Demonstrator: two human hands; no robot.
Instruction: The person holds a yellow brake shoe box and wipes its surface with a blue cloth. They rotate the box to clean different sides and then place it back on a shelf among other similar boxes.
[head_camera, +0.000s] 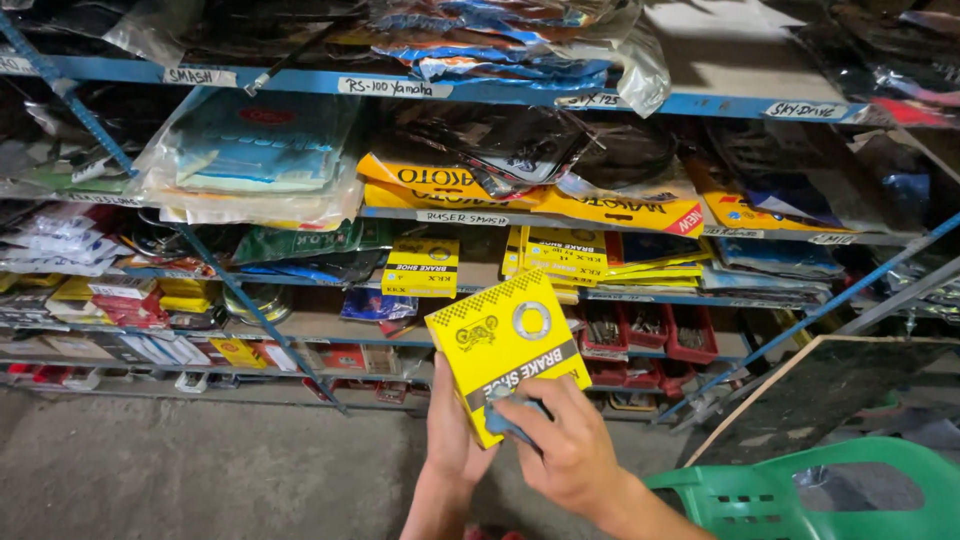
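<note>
While it's tilted with its long axis running up and to the right, the flat yellow cardboard box with a black diagonal stripe and a round window (505, 350) is held up in front of the shelves, roughly mid-frame. It's gripped from behind and below by the left hand (452, 420), fingers wrapped out of sight around the back edge. The right hand (565, 445) is pressed on the box's lower front corner, fingers curled shut on a small bluish-grey rag (505, 420) that's touching the cardboard. So the box sits just above both hands, right one on the face side. Behind, blue metal shelving (640, 100) is stuffed with bagged parts and more yellow boxes (420, 267). A green plastic chair (830, 495) is seen bottom right.
</note>
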